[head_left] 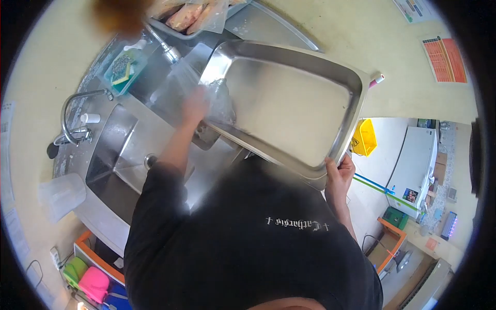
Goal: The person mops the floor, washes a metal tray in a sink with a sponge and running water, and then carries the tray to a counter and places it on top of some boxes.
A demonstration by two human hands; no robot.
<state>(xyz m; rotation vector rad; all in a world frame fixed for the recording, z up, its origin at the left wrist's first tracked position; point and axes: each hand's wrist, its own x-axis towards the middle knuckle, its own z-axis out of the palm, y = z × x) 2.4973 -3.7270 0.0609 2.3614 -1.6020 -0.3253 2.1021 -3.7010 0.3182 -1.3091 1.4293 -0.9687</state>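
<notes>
A large steel tray (289, 103) is tilted up over the sink (124, 155). My right hand (338, 173) grips the tray's near right corner. My left hand (195, 106) is blurred at the tray's left rim, pressed against a crumpled clear piece (221, 101) that looks like plastic or a scrubber; I cannot tell which. A spray hose head (164, 49) hangs just above the tray's far left corner.
A curved tap (77, 111) stands at the sink's left. A teal holder with sponges (123, 70) sits behind the basin. Bagged food (191, 15) lies in a far container. A clear plastic tub (62, 195) rests at the near left counter edge.
</notes>
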